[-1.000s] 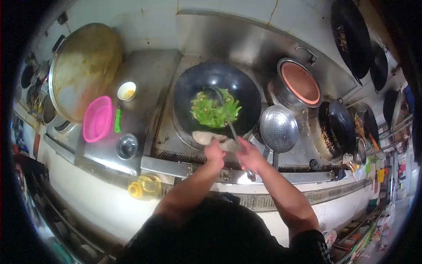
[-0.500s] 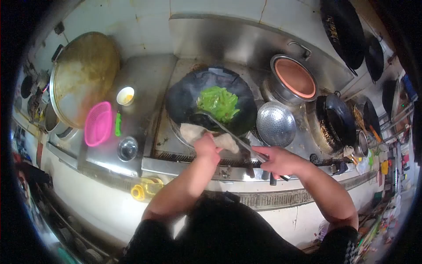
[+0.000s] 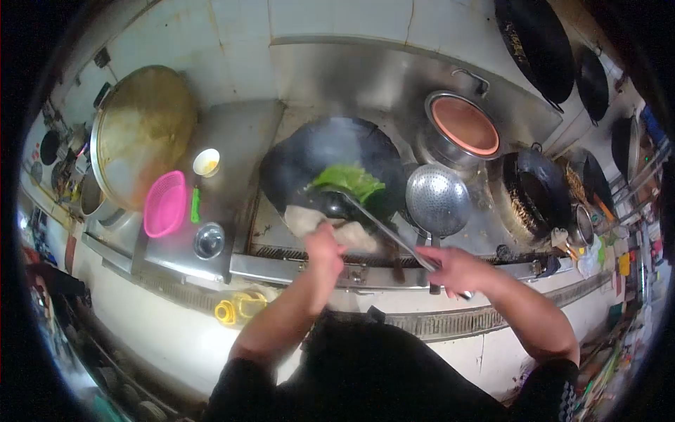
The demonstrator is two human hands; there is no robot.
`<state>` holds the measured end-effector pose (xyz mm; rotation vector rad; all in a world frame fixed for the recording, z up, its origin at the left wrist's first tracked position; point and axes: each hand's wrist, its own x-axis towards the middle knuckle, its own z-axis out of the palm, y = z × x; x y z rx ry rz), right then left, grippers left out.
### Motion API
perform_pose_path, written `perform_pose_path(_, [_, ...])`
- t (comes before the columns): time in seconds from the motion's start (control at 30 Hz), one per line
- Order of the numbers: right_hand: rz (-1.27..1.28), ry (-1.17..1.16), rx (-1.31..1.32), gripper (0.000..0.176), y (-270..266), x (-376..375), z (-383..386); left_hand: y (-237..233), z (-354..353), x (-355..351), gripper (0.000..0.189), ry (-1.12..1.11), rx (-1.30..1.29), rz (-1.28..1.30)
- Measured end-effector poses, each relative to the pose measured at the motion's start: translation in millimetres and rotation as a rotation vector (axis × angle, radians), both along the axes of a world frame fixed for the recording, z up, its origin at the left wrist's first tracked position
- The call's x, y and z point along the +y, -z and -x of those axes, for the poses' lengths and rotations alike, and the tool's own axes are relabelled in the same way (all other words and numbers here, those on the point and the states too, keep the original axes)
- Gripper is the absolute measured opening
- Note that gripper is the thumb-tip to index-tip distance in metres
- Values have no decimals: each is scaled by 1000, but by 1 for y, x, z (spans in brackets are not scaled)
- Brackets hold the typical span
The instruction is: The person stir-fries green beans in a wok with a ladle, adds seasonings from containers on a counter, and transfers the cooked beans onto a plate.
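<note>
Left hand [image 3: 323, 247] is closed on a pale cloth [image 3: 304, 219] at the near rim of the black wok [image 3: 316, 151], with the green vegetables [image 3: 349, 181] heaped towards that near side. Right hand [image 3: 453, 271] is clenched round the handle end of a long ladle [image 3: 383, 232], whose bowl lies inside the wok just beside the greens. A perforated skimmer [image 3: 437, 200] is noted just right of the wok, and a pink basket [image 3: 165, 204] well apart to its left.

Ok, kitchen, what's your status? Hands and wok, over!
Left hand grips cloth on wok rim. Right hand holds ladle, in wok beside green vegetables. Strainer sits right of wok.
</note>
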<state>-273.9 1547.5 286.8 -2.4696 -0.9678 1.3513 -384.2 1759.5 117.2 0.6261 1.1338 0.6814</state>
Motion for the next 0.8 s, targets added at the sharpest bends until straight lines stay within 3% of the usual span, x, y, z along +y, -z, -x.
perform_pose_path(0.07, [-48, 67, 114, 69, 17, 11, -11, 74, -6, 9, 22, 20, -74, 6])
perform_pose_path(0.1, [-51, 68, 115, 69, 38, 11, -11, 75, 12, -4, 20, 99, -159, -4])
perform_pose_path(0.17, [-257, -65, -203, 69, 78, 6, -8, 95, 51, -36, 19, 178, -250, -16])
perform_pose_path(0.23, [-264, -122, -253, 69, 79, -13, 0, 141, 82, -59, 19, 96, 45, -265])
perform_pose_path(0.3, [-258, -139, -203, 68, 53, -21, 0, 78, 73, -65, 22, 19, -144, -264])
perform_pose_path(0.37, [-180, -34, -38, 67, 23, -13, -4, 4, 60, -32, 20, 182, -88, -46])
perform_pose_path(0.4, [-112, 65, 108, 66, 14, -5, -10, -1, 44, -5, 21, 189, -47, 50])
perform_pose_path(0.43, [-129, 38, 118, 64, 22, 2, -16, -6, 19, 4, 21, 41, -104, 23])
perform_pose_path(0.47, [-127, 38, 118, 64, 35, 7, -16, 8, 12, 13, 19, 72, -19, -10])
perform_pose_path(0.57, [-319, -194, -336, 68, 99, 17, -22, 100, 34, -4, 19, 203, -170, -86])
perform_pose_path(0.63, [-259, -165, -315, 70, 78, 7, -11, 138, 62, -33, 22, 189, -149, -197])
perform_pose_path(0.73, [-251, -175, -328, 70, 63, -5, -22, 150, 72, -36, 26, 205, -172, -510])
perform_pose_path(0.8, [-238, -170, -200, 68, 47, -4, -26, 4, 49, -18, 27, 4, -73, 47])
